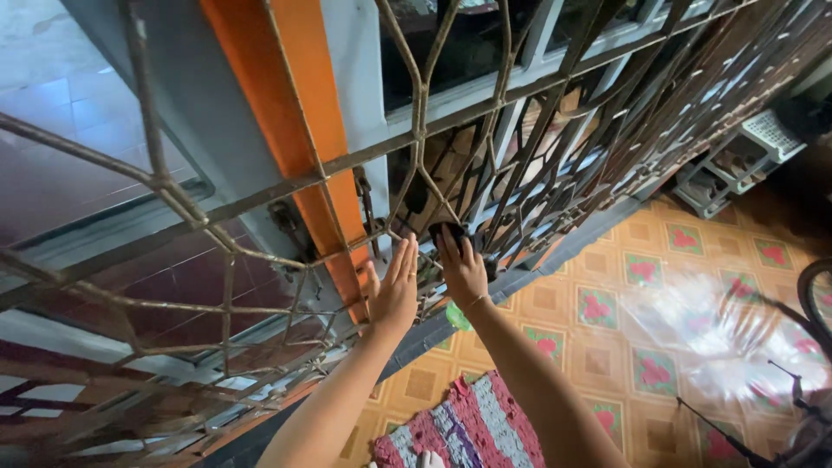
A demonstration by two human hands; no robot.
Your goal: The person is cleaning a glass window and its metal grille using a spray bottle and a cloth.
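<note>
Head view: a person is reaching both arms up to a rusty metal gate (pixel 485 113) of folding lattice bars. The left hand (pixel 394 290) is lying flat against the bars with fingers straight and together, gripping nothing, just right of the orange post (pixel 290 113). The right hand (pixel 462 267) is closing around a small dark object (pixel 451 231), apparently a padlock or latch, though what it is cannot be told for certain; it is sitting on the gate, a little farther right of the orange post. Judged from this pose, the flat palm is steadying the lattice, so pressing firmly there should keep the bars from shifting while the other fingers are working. Below the gate, a striped rug (pixel 468 429) is lying on the patterned tile floor (pixel 659 295).
</note>
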